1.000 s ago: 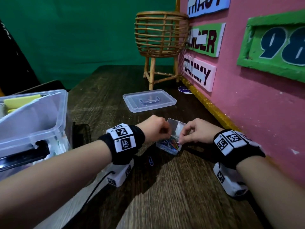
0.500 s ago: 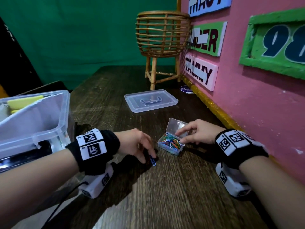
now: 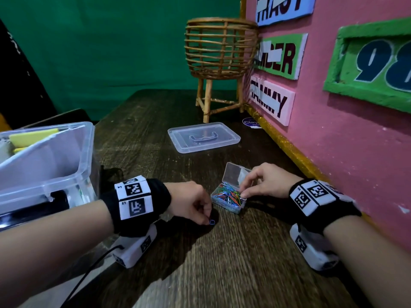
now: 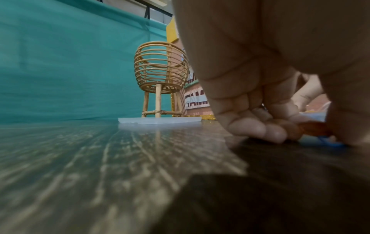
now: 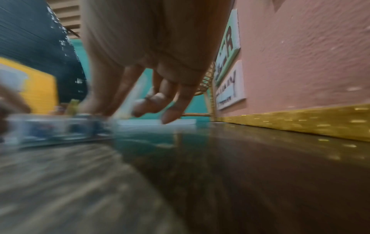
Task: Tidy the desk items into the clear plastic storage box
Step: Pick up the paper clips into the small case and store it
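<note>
A small clear case (image 3: 229, 197) of coloured paper clips sits on the wooden desk with its hinged lid (image 3: 235, 175) standing open. My right hand (image 3: 244, 192) pinches the case's near right rim with thumb and forefinger; the case (image 5: 56, 128) is blurred in the right wrist view. Just left of the case, my left hand (image 3: 208, 220) has its fingertips curled down on the desk and pinches a loose blue paper clip (image 3: 211, 222). The blue clip (image 4: 328, 142) shows under the fingers (image 4: 258, 128) in the left wrist view. The clear plastic storage box (image 3: 66, 152) stands at the left.
The storage box's clear lid (image 3: 203, 138) lies flat farther back on the desk. A rattan basket stand (image 3: 219, 54) is behind it by the pink wall (image 3: 333, 156) along the right. Yellow items (image 3: 31, 136) and a black object (image 3: 33, 207) lie inside the storage box.
My left hand left the paper clip case, moved back and left to the loose blue clip on the desk, and now pinches it. My right hand stayed on the case.
</note>
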`<action>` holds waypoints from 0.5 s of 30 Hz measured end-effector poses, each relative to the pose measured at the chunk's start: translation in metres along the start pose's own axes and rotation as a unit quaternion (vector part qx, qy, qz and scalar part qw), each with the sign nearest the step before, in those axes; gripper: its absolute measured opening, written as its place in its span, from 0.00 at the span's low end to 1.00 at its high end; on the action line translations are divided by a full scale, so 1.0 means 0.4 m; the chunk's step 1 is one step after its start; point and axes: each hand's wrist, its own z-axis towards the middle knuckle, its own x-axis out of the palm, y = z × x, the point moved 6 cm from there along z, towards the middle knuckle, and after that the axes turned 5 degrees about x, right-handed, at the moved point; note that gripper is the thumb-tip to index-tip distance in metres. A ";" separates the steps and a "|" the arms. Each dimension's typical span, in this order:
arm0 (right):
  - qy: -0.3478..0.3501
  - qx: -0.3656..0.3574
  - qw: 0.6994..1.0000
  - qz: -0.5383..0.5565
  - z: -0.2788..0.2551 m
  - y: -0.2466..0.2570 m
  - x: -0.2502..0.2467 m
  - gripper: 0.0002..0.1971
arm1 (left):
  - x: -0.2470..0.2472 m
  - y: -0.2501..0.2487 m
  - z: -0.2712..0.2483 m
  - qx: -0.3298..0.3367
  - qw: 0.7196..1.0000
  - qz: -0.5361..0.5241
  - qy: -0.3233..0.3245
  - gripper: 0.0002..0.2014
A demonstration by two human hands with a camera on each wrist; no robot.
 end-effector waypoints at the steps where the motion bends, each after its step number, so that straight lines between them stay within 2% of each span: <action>1: -0.003 -0.003 1.000 -0.010 0.001 0.004 0.000 0.04 | 0.000 -0.001 0.003 -0.001 1.000 0.003 -0.001 0.07; 4: -0.015 -0.017 0.999 -0.033 0.006 0.018 0.004 0.05 | -0.017 -0.008 0.004 0.001 1.000 0.009 -0.030 0.06; 10: -0.035 -0.018 0.999 -0.027 0.004 0.022 0.001 0.05 | -0.116 -0.031 0.016 0.033 0.976 -0.041 -0.213 0.03; 12: -0.041 -0.015 0.999 -0.021 0.003 0.024 -0.002 0.05 | -0.123 -0.041 0.033 0.046 0.974 -0.026 -0.219 0.04; 15: -0.056 -0.002 0.998 0.003 0.000 0.021 -0.012 0.06 | -0.115 -0.045 0.054 0.044 0.980 -0.008 -0.192 0.08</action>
